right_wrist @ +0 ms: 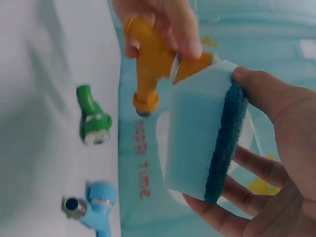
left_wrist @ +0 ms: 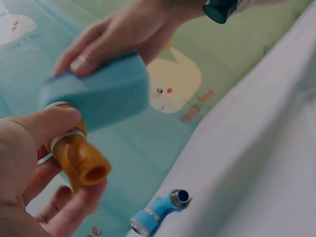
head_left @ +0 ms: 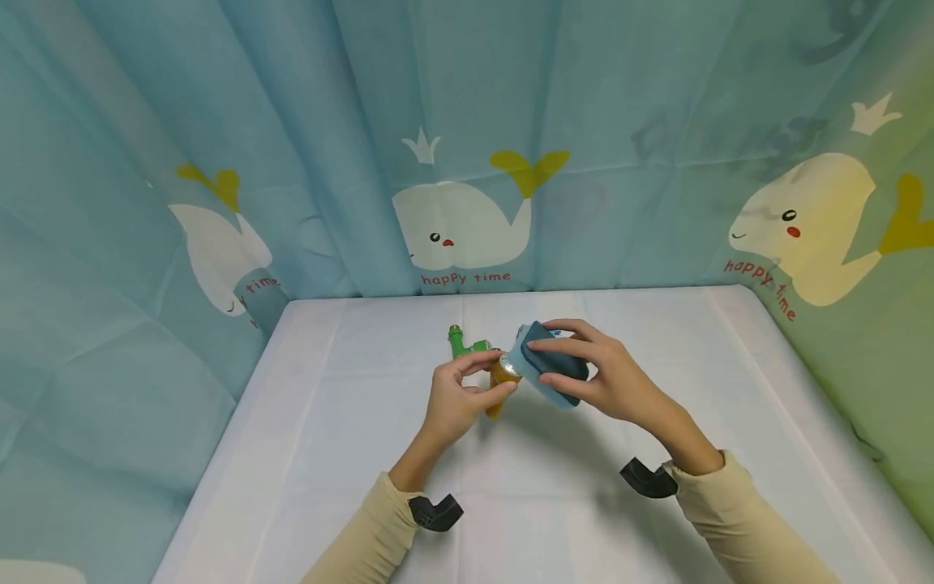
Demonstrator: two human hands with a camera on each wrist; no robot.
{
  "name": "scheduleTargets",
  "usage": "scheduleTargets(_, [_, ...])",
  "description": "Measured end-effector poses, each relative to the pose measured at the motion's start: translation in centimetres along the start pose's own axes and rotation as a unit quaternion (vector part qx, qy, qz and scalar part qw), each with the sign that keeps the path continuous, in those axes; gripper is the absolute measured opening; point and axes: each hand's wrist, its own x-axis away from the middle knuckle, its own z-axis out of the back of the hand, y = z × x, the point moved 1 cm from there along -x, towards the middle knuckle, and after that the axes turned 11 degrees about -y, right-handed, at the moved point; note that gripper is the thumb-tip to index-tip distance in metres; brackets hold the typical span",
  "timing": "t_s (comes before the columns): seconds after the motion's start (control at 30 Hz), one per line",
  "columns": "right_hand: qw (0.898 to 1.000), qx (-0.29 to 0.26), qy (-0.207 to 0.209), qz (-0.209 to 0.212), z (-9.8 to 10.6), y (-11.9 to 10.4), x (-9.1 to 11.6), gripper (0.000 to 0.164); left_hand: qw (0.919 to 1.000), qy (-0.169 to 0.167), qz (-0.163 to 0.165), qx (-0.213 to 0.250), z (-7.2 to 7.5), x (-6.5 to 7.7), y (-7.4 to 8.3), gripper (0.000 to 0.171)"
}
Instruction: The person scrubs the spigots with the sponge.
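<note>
An orange fitting [right_wrist: 148, 59], a branched piece with pale bands, is held above the white tabletop [head_left: 350, 405], pinched between thumb and fingers by the left hand [head_left: 456, 397]. Its longer run is aimed at the sponge [right_wrist: 197, 133], and its ringed end is set close against the pale foam; whether firm contact is made there cannot be told. The other arm of the fitting is angled away to the side, and its mouth is left uncovered in the left wrist view. The sponge is gripped by the right hand [head_left: 613, 377], with thumb and fingertips laid at its dark scouring layer, so that the pale foam is turned leftward to the fitting. The fitting is thus placed just to the left of the sponge, clasped by the nearer left hand. Beyond, a green fitting [right_wrist: 94, 118] and a blue fitting [left_wrist: 160, 207] are seen unheld on the tabletop, which is backed by a whale-printed curtain [head_left: 328, 122].
</note>
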Motion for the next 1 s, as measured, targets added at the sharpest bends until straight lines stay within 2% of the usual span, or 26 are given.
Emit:
scheduleTargets(0.17, [1.0, 0.003, 0.016, -0.023, 0.1, 0.4, 0.4, 0.05, 0.9996, 0.019, -0.006, -0.019, -0.1, 0.0, 0.0, 0.046])
scheduleTargets(0.4, [1.0, -0.001, 0.004, -0.005, -0.7, -0.5, 0.0, 0.05, 0.9967, 0.017, -0.028, -0.075, -0.5, 0.1, -0.1, 0.047])
scheduleTargets(0.57, [0.999, 0.024, 0.025, -0.012, -0.8, -0.6, 0.2, 0.05, 0.9945, 0.019, -0.027, -0.099, -0.5, 0.1, -0.1, 0.046])
scheduleTargets(0.7, [0.999, 0.04, -0.001, -0.006, -0.7, -0.8, 0.1, 0.048, 0.9947, 0.016, -0.02, -0.1, -0.4, 0.1, 0.0, 0.044])
scheduleTargets(0.8, [0.996, 0.083, -0.004, -0.014, -0.5, -0.8, -0.1, 0.046, 0.9957, 0.01, -0.01, -0.091, -0.2, 0.3, 0.1, 0.043])
scheduleTargets(0.9, [0.997, 0.079, -0.004, -0.019, -0.2, -0.7, -0.2, 0.045, 0.997, -0.004, -0.007, -0.077, -0.2, 0.4, 0.0, 0.041])
scheduleTargets(1.0, [0.997, 0.067, -0.023, -0.013, -0.1, -0.9, -0.4, 0.045, 0.9986, -0.015, -0.007, -0.05, -0.2, 0.4, 0.0, 0.041])
